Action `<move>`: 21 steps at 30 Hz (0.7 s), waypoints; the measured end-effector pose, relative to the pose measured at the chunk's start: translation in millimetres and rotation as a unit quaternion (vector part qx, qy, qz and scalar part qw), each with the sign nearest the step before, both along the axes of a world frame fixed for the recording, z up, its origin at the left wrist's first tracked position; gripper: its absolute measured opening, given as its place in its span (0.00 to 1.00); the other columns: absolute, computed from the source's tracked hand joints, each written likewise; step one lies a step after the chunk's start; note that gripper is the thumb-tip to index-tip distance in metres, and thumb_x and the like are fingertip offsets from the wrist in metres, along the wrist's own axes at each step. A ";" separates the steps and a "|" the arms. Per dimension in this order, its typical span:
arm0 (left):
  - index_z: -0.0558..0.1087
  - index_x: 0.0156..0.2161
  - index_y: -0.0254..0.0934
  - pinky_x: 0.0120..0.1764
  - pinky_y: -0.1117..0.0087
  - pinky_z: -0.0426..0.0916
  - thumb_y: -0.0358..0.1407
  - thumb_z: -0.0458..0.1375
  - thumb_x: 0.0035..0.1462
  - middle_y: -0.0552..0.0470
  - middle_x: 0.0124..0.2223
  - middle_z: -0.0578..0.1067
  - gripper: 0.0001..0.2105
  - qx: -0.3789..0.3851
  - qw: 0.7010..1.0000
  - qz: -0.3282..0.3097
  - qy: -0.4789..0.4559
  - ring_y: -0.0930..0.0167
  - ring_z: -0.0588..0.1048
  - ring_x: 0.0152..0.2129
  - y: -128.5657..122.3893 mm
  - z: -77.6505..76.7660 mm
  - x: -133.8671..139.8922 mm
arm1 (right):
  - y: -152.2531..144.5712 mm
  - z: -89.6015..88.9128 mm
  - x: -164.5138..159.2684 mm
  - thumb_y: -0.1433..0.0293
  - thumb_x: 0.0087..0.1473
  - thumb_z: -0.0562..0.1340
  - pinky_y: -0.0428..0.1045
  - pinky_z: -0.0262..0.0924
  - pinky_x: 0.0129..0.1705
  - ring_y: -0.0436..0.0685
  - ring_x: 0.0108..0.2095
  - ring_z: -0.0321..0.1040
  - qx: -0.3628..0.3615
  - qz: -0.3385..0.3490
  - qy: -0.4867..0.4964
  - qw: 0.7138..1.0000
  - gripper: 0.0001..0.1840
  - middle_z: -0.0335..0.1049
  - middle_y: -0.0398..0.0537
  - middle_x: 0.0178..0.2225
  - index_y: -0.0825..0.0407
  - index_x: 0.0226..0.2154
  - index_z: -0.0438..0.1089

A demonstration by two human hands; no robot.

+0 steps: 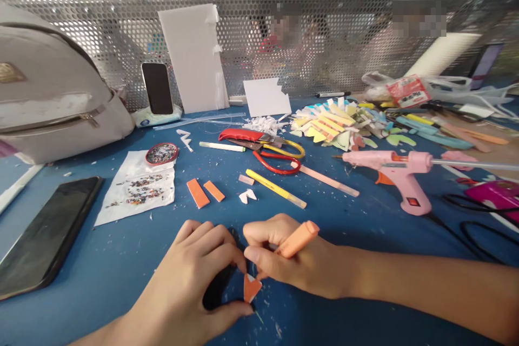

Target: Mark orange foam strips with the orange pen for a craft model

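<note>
Near the table's front edge, my left hand (192, 273) curves around a small foam or card piece (251, 288). The piece is mostly orange with a white patch at its top, and the thumb and fingertips pinch it against the tabletop. My right hand (290, 257) grips an orange marker (299, 239) like a pen, its tip end hidden by the fingers close to the piece. Two orange rectangles (198, 193) lie just beyond the left hand. A white notched scrap (247, 195) and a yellow marker (275, 188) rest past the right hand.
A pink glue gun (389, 170) with a black cord lies at right. Red-handled scissors (279, 165), a red-handled cutter (241, 134) and a scrap pile (336, 124) sit farther back. At left are a phone (48, 235), a bead sheet (141, 205) and a backpack (60, 97).
</note>
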State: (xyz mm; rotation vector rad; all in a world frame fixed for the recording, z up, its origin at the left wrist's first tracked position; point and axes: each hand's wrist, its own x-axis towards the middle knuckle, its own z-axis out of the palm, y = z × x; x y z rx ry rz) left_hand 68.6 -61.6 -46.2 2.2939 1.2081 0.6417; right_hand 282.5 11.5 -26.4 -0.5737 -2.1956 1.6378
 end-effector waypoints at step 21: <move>0.70 0.40 0.45 0.38 0.66 0.56 0.42 0.71 0.54 0.59 0.37 0.72 0.14 -0.006 1.000 0.002 0.003 0.70 0.68 0.33 1.5 1.7 -0.2 | 0.7 -0.3 0.7 0.63 0.68 0.55 0.44 0.48 0.24 0.47 0.23 0.52 0.009 0.012 0.009 1.000 0.22 0.53 0.36 0.21 0.51 0.23 0.55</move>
